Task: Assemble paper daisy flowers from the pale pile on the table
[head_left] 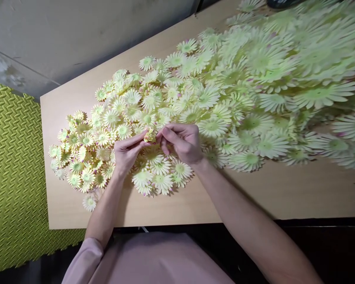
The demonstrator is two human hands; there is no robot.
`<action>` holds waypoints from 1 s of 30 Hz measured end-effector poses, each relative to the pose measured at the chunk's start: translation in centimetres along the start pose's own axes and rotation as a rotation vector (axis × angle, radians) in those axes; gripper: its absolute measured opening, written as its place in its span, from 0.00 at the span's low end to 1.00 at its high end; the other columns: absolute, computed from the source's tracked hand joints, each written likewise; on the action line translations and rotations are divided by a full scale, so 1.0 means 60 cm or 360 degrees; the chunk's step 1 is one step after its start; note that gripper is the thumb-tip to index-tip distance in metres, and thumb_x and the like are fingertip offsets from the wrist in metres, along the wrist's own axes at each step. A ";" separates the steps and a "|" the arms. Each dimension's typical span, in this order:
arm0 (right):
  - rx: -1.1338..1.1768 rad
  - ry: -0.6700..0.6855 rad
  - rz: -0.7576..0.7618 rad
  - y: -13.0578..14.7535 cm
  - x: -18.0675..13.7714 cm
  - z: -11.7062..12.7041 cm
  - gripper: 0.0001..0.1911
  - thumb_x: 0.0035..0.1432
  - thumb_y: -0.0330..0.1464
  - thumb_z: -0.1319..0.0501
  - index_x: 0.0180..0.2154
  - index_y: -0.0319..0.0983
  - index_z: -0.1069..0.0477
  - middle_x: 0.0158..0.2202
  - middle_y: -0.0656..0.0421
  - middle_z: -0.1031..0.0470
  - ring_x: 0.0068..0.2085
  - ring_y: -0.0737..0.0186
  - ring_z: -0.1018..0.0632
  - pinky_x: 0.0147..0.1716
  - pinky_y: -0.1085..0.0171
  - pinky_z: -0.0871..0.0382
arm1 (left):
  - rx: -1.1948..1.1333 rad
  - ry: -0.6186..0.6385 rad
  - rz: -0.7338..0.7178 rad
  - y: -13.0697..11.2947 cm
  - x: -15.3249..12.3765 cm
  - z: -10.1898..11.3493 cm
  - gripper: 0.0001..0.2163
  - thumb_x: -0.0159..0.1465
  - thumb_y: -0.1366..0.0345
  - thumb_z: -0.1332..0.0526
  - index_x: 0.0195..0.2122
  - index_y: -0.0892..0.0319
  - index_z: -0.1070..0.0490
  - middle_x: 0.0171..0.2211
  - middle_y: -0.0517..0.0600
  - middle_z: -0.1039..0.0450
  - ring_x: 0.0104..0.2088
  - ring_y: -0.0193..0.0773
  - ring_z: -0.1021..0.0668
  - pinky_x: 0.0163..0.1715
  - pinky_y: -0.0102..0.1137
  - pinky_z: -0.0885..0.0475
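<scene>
Between my two hands is a small yellowish artificial flower (149, 136), bunched up, with a touch of pink. My left hand (128, 152) pinches it from the left, thumb and fingers closed on its edge. From the right, my right hand (182, 142) has its fingertips curled together close against the flower; whatever lies between them is too small to make out. Under and around both hands spread many pale yellow-green daisy-like flower heads (207, 96), some with pink petal tips. A separate cluster of flower heads (162, 178) lies just below my hands.
The flower heads cover much of a light wooden table (177, 209), heaped higher toward the right. A grey wall (85, 31) runs along the far edge. A green textured foam mat (14, 177) stands at the left. A dark object (279, 3) sits at the top right.
</scene>
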State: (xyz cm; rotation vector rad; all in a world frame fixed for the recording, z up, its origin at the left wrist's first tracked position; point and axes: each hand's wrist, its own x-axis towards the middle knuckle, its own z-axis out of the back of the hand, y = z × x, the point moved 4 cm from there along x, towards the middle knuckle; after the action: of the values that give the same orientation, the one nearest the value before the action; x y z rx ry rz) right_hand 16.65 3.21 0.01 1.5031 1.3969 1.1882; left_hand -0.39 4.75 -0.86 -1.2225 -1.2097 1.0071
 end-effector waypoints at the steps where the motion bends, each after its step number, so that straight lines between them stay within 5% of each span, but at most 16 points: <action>1: 0.0004 0.0021 -0.0011 0.000 -0.001 -0.002 0.15 0.56 0.43 0.32 0.28 0.38 0.23 0.18 0.61 0.28 0.14 0.70 0.30 0.11 0.68 0.39 | 0.0019 0.0006 0.0001 0.000 0.000 0.000 0.14 0.48 0.60 0.25 0.38 0.49 0.18 0.40 0.49 0.17 0.39 0.42 0.15 0.44 0.37 0.18; 6: 0.0003 0.0012 -0.0083 0.002 -0.004 -0.011 0.12 0.48 0.39 0.27 0.28 0.38 0.23 0.17 0.63 0.28 0.14 0.71 0.30 0.11 0.70 0.37 | 0.0039 0.0049 -0.0013 -0.003 -0.001 -0.003 0.14 0.49 0.60 0.25 0.38 0.50 0.18 0.41 0.50 0.17 0.39 0.43 0.15 0.45 0.37 0.19; 14: -0.0029 0.0069 -0.0024 0.011 -0.004 -0.015 0.09 0.51 0.36 0.29 0.28 0.36 0.23 0.20 0.62 0.28 0.16 0.72 0.30 0.12 0.70 0.36 | 0.0033 0.0097 -0.0056 0.000 0.001 -0.002 0.15 0.49 0.64 0.25 0.40 0.50 0.19 0.41 0.49 0.18 0.41 0.42 0.15 0.44 0.33 0.19; 30: 0.0096 0.0137 -0.0094 0.005 0.000 -0.012 0.11 0.54 0.39 0.30 0.31 0.37 0.22 0.23 0.60 0.24 0.19 0.68 0.25 0.17 0.68 0.29 | -0.0216 0.0060 0.0278 0.004 0.001 -0.005 0.16 0.46 0.61 0.23 0.37 0.53 0.17 0.37 0.51 0.16 0.35 0.39 0.16 0.39 0.33 0.20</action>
State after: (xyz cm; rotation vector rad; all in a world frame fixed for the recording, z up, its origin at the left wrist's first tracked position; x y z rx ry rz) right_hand 16.05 3.14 0.48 1.4565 1.5367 1.1964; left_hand -0.08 4.82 -1.10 -1.4679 -1.1726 1.0377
